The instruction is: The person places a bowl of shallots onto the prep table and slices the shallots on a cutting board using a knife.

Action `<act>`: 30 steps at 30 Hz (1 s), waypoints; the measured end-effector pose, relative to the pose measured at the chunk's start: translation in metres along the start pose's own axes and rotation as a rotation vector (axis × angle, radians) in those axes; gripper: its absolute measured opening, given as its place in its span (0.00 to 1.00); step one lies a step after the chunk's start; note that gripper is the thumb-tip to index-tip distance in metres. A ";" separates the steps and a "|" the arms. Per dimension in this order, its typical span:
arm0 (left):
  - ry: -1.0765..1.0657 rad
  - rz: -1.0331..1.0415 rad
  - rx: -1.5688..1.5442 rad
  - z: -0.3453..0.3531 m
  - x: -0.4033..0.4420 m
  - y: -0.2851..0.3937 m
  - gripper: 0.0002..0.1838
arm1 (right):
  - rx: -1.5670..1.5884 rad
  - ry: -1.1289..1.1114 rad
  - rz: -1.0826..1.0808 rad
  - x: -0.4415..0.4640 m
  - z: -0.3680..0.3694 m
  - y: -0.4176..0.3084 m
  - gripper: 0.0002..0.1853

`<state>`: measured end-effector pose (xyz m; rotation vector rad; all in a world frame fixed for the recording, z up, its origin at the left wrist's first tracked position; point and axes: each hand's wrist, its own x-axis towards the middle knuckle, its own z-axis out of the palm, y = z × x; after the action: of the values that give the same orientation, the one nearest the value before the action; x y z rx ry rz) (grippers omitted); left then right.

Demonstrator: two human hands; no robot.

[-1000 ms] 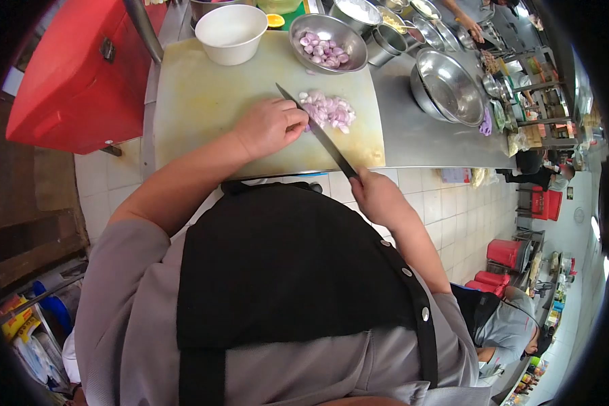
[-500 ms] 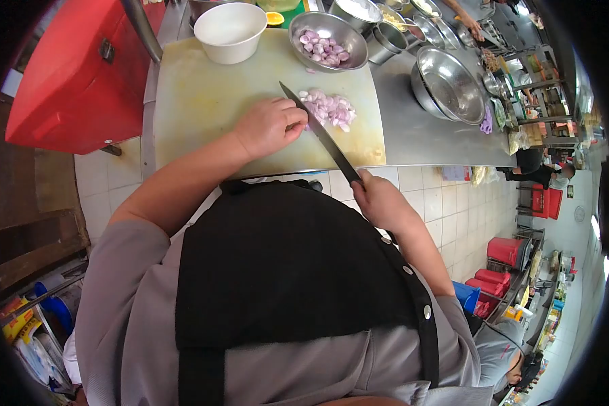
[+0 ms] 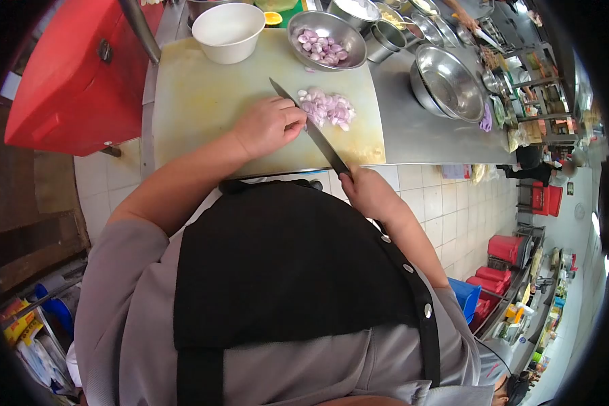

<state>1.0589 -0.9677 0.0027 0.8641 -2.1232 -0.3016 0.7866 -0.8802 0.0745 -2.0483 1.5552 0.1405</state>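
Note:
My right hand (image 3: 369, 191) is wrapped round the handle of a long knife (image 3: 326, 147), whose blade slants up and left over the cutting board (image 3: 203, 101). On the board, my left hand (image 3: 271, 126) has its fingers curled against the blade's left side; a bit of purple shows at the fingertips, mostly hidden. Sliced shallots (image 3: 328, 108) lie in a pile to the right of the blade. Whole peeled shallots (image 3: 323, 49) fill part of a steel bowl (image 3: 358, 54) at the board's far edge. Left of that bowl is a white tub (image 3: 229, 35).
Nested steel bowls (image 3: 451, 84) sit on the steel counter (image 3: 402, 128) to the right, with steel pots (image 3: 388, 37) behind. A large red cooler (image 3: 81, 74) stands at the left. A co-worker's arm (image 3: 460, 13) reaches in at the top right; another person is at the lower right.
The knife and my right hand have shifted slightly left and up. My left hand stays in place. At the lower right, the other person has moved down, uncovering a blue container.

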 end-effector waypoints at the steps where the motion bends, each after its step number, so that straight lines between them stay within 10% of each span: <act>1: -0.019 -0.005 0.011 -0.001 0.000 -0.001 0.03 | 0.008 0.002 -0.001 -0.002 -0.004 -0.001 0.14; 30: 0.194 -0.129 -0.023 -0.031 0.025 0.011 0.08 | 0.113 -0.067 -0.062 -0.015 -0.033 0.002 0.15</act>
<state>1.0665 -0.9737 0.0430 0.9791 -1.8857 -0.2954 0.7722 -0.8841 0.1078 -1.9814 1.4246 0.0954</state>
